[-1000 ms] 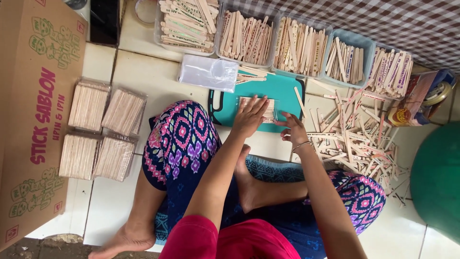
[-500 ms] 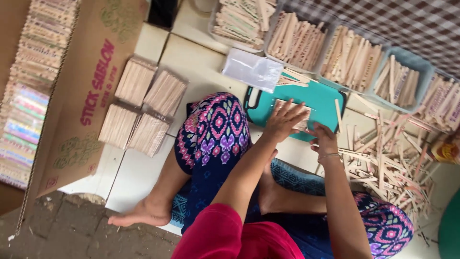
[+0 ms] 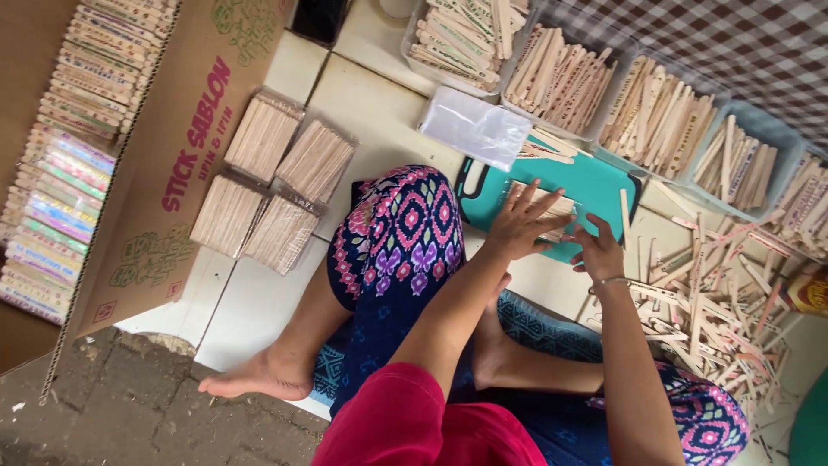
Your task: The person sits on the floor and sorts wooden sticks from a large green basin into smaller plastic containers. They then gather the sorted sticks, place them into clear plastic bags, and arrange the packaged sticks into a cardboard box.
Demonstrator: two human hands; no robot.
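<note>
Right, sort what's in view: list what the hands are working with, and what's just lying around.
In hand:
- left hand pressed on a small stack of wooden sticks
- right hand at the stack's edge
- teal board under them

Lying about:
- wrapped stick bundles
- cardboard box
- clear bag pack
- trays of sticks
- loose stick pile

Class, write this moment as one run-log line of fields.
left hand: flat on sticks | right hand: at sticks' edge | under: teal board | right side: loose stick pile
</note>
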